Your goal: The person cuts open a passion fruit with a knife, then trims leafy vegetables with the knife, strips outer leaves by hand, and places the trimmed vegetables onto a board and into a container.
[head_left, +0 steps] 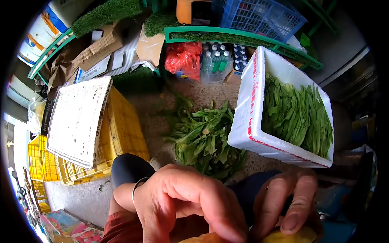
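Note:
My left hand (188,196), with a thin bracelet at the wrist, is very close to the camera. Its fingers curl down onto a yellowish thing (204,238) cut off by the bottom edge. Beside it, my right hand (287,198) has bent fingers pressed on a similar yellowish surface (296,236). Whether this is one thing or two, and its kind, I cannot tell. Beyond my knees, a loose heap of leafy greens (206,139) lies on the floor. More long leafy greens (296,113) lie lined up in a white foam box (245,109) on the right.
A white foam lid (77,121) leans on yellow plastic crates (123,121) at the left. Behind are a green-framed rack (227,35), a red plastic bag (184,58), bottles (221,60), a blue basket (263,20) and flattened cardboard (97,48).

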Demonstrator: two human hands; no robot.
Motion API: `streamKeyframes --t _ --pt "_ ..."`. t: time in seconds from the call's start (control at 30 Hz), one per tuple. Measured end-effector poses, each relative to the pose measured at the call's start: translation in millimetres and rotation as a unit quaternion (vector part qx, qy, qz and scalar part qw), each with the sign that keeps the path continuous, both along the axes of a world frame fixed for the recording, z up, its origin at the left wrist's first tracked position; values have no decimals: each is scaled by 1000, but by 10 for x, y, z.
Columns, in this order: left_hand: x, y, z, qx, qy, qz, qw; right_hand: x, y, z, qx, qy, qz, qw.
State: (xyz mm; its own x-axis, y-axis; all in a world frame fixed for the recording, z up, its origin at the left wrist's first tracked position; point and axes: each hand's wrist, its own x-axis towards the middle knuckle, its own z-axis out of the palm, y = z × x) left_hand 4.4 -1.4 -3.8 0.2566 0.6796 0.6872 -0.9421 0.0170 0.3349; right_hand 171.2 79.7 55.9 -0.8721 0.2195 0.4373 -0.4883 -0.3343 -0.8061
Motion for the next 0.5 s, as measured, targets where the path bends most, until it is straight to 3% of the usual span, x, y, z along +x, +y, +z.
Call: streamKeyframes --t 0.07,0.17,0.27,0.37,0.43,0.5 --pt "12 -41 -72 -4 -29 -3 1000 -4 33 -47 37 19 -9 999" --pt "3 -49 -215 -34 14 -11 999 32 70 -198 -24 5 10 1000" --pt "51 70 -207 -13 -30 -37 999 12 35 -204 -42 -2 -25 999" --pt "9 203 45 90 4 109 990 -20 -17 -180 -58 -9 -51 997" --pt "-108 177 -30 -67 64 102 990 -62 -80 -99 -132 -64 -178 973" --pt "-188 236 -151 -185 79 60 978 -174 25 -270 -136 -31 -274 952"
